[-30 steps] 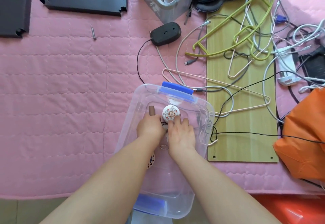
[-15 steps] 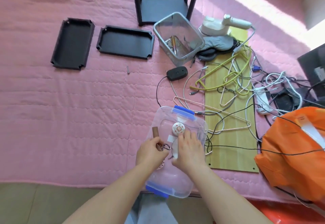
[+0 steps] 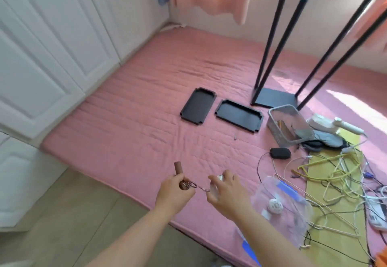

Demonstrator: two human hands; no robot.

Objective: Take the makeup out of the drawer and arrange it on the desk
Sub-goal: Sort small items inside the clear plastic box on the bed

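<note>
I noted the left hand (image 3: 174, 191) gripping a brown tube (image 3: 178, 168). The right hand (image 3: 227, 193) pinched a small round mirror (image 3: 215, 186) above the pink mat (image 3: 146, 107).

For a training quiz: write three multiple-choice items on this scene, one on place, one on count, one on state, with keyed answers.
1. Where is the clear box?
A. right of both hands
B. against the white doors
C. on a black tray

2. How many black trays lie on the pink mat?
A. one
B. two
C. four

3. What does the left hand do?
A. lies flat
B. points
C. grips a brown tube

Answers:
A, the box sits right of the right hand.
B, two trays lie side by side.
C, fingers curl round the tube.
</note>
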